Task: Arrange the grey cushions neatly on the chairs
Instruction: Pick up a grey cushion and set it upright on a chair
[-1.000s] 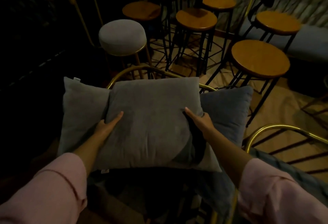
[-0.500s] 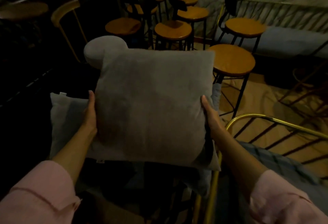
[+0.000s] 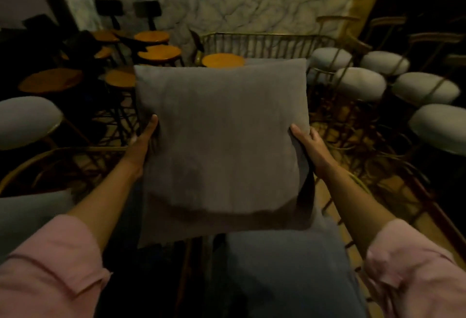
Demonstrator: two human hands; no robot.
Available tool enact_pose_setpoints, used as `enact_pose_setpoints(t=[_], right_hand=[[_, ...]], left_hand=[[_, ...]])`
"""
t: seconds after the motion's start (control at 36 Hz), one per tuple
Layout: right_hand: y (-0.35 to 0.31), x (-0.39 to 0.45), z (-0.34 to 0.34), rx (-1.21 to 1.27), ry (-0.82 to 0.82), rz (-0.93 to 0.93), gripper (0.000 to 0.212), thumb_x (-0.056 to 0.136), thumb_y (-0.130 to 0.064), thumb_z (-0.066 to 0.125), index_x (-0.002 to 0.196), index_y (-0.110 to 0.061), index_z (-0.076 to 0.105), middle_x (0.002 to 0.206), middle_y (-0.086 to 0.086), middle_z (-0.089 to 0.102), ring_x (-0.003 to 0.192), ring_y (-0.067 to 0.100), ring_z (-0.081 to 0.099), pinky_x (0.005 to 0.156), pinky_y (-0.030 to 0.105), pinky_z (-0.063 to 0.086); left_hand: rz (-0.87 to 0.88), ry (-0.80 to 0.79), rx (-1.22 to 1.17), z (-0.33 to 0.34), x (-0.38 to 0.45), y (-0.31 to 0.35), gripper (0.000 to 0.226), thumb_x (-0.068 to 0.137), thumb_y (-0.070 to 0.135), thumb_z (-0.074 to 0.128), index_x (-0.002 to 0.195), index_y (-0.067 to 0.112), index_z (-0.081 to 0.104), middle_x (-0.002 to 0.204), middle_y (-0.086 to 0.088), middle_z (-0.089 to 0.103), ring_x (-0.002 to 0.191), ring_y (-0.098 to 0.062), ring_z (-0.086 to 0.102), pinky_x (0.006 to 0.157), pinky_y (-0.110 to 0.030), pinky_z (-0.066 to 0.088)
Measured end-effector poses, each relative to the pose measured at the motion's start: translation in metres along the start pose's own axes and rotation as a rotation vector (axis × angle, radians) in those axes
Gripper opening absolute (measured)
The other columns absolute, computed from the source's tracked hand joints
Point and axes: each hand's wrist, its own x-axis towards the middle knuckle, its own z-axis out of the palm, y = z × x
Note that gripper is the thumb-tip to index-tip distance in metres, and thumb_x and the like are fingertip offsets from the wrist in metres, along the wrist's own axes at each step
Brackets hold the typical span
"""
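Cushion: grey cushion (image 3: 222, 146) held upright in mid-air, above a chair seat.
Grip: left hand (image 3: 143, 142) and right hand (image 3: 309, 147) clasp its side edges.
Progress: unplaced (early, seemingly); another cushion (image 3: 30, 216) lies lower left.

No legible text

No lettering, label, brand, number or sign can be read anywhere in the dim, blurred head view; the surfaces that are seen are plain and unmarked.
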Motion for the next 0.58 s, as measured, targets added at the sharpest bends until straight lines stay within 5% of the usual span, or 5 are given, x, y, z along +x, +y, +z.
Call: enact_pose_setpoints(t=[0.11, 0.28, 0.39, 0.5, 0.58], right_hand=[[0.000, 0.012, -0.071, -0.015, 0.112, 0.007, 0.123, 0.042, -0.077, 0.076, 0.146, -0.022, 0.037, 0.131, -0.001, 0.055, 0.114, 0.024, 0.058, 0.094, 0.041, 0.052], [0.018, 0.044, -0.131, -0.009, 0.170, 0.003, 0.119, 0.052, -0.066, 0.085, 0.149, -0.026, 0.028, 0.148, 0.003, 0.045, 0.131, 0.028, 0.049, 0.106, 0.050, 0.046], [0.040, 0.066, -0.152, 0.060, 0.165, 0.022, 0.132, 0.044, -0.071, 0.086, 0.153, -0.036, 0.020, 0.155, -0.001, 0.037, 0.139, 0.029, 0.041, 0.111, 0.055, 0.040], [0.077, 0.090, -0.161, 0.119, 0.182, 0.096, 0.113, 0.062, -0.056, 0.084, 0.152, -0.033, 0.022, 0.155, -0.002, 0.036, 0.140, 0.028, 0.039, 0.111, 0.049, 0.041], [0.105, 0.105, -0.163, 0.148, 0.161, 0.139, 0.096, 0.075, -0.046, 0.078, 0.152, -0.028, 0.024, 0.153, 0.000, 0.039, 0.135, 0.026, 0.042, 0.103, 0.045, 0.045]], left_hand=[[-0.032, -0.071, -0.061, 0.066, 0.019, -0.029, 0.109, 0.048, 0.063, 0.088, 0.135, 0.009, 0.053, 0.126, -0.007, 0.068, 0.108, -0.026, 0.070, 0.087, -0.042, 0.058], [-0.037, -0.056, 0.039, 0.175, 0.010, -0.040, 0.088, 0.074, 0.051, 0.078, 0.142, 0.008, 0.042, 0.133, 0.000, 0.055, 0.122, -0.022, 0.055, 0.106, -0.041, 0.046], [-0.067, -0.093, 0.108, 0.201, 0.024, -0.061, 0.121, 0.035, 0.070, 0.086, 0.138, 0.016, 0.053, 0.136, 0.000, 0.061, 0.119, -0.022, 0.061, 0.105, -0.041, 0.048], [-0.106, -0.101, 0.099, 0.217, 0.034, -0.089, 0.089, 0.062, 0.051, 0.085, 0.136, 0.014, 0.053, 0.130, 0.003, 0.061, 0.114, -0.017, 0.061, 0.101, -0.037, 0.050], [-0.136, -0.103, 0.094, 0.214, 0.057, -0.123, 0.108, 0.046, 0.053, 0.094, 0.139, 0.019, 0.051, 0.135, 0.002, 0.062, 0.120, -0.021, 0.062, 0.102, -0.045, 0.050]])
